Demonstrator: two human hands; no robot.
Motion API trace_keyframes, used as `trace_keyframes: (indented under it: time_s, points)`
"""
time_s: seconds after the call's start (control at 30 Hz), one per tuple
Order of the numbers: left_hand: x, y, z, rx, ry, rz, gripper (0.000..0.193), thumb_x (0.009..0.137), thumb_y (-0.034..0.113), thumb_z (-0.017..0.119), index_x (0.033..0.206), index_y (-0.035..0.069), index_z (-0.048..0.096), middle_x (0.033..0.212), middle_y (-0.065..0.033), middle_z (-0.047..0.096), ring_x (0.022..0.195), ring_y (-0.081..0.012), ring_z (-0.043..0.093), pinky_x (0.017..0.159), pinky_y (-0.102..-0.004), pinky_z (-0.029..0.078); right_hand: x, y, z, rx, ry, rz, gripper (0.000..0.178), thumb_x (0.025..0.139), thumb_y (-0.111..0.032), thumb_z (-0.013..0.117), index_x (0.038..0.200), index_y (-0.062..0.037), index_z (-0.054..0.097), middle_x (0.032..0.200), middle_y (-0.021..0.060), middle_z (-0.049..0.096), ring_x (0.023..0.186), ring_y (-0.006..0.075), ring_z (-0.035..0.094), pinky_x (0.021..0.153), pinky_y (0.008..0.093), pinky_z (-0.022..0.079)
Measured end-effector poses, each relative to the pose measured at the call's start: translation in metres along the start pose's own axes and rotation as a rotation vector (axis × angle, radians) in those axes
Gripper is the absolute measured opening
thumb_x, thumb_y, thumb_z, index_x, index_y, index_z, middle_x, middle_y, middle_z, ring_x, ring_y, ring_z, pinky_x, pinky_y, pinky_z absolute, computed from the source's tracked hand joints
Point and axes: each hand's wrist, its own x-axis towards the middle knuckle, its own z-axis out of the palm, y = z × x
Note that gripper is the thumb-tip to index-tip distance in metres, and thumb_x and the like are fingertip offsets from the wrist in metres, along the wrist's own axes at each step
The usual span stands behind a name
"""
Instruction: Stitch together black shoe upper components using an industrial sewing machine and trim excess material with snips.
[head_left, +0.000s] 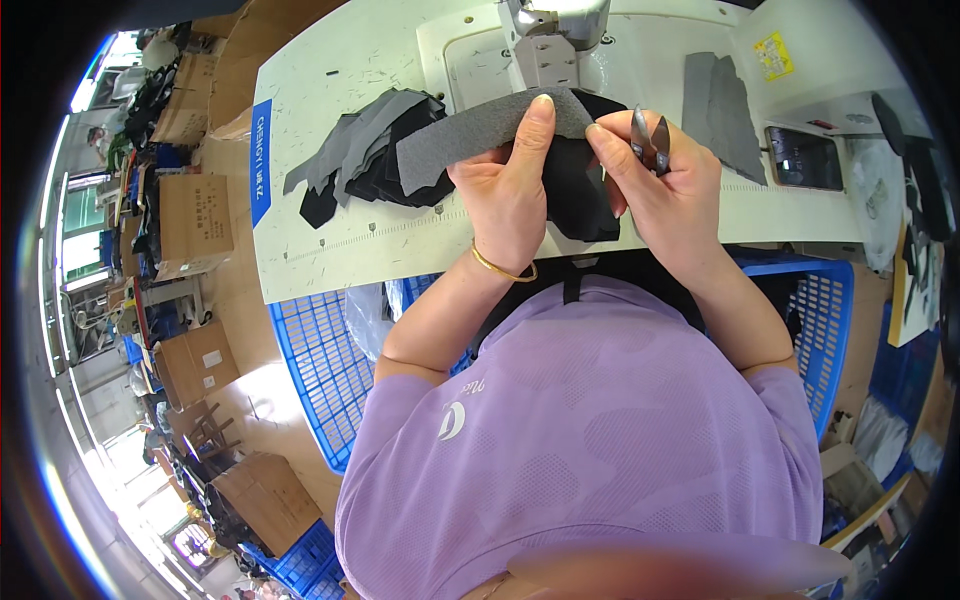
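Observation:
Between my two hands, above the front of the sewing table (400,255), a strip of grey fabric (455,142) is held up with black fabric (580,200) hanging below it. My left hand (508,195) is closed on the strip, thumb on top and fingers behind it. My right hand (672,190) pinches the strip's right end between thumb and forefinger. Thread snips (650,142) sit in that same hand, blades poking up between the fingers; their handles are hidden. Just behind the hands stands the sewing machine head (547,60).
Left on the table lies a pile of grey and black fabric pieces (385,150). Grey pieces (718,115) and a phone (806,158) lie at right. Blue plastic baskets (325,370) stand under the table edge. Cardboard boxes (195,225) stand on the floor at left.

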Motion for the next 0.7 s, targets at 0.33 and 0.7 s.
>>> trace_keyframes:
  time_s: [0.33, 0.7]
  points:
    - [-0.0038, 0.0029, 0.0007, -0.013, 0.012, -0.077, 0.014, 0.092, 0.008, 0.066, 0.094, -0.005, 0.069, 0.090, -0.0075, 0.068, 0.076, -0.0105, 0.061, 0.070, -0.0238, 0.049, 0.0043, 0.0060, 0.0030, 0.012, 0.058, -0.048, 0.018, 0.093, -0.019, 0.063, 0.086, -0.0022, 0.065, 0.059, -0.0008, 0.058, 0.047, 0.0038, 0.053, 0.043, 0.0204, 0.040]
    - [-0.0036, 0.0067, 0.0049, -0.179, 0.019, -0.097, 0.013, 0.094, 0.012, 0.065, 0.090, -0.001, 0.069, 0.086, -0.0012, 0.066, 0.073, -0.0058, 0.056, 0.063, -0.0213, 0.045, 0.0043, 0.0038, 0.0050, -0.009, 0.073, -0.058, 0.015, 0.092, -0.017, 0.064, 0.086, -0.0024, 0.065, 0.058, -0.0022, 0.056, 0.048, 0.0027, 0.052, 0.044, 0.0192, 0.041]
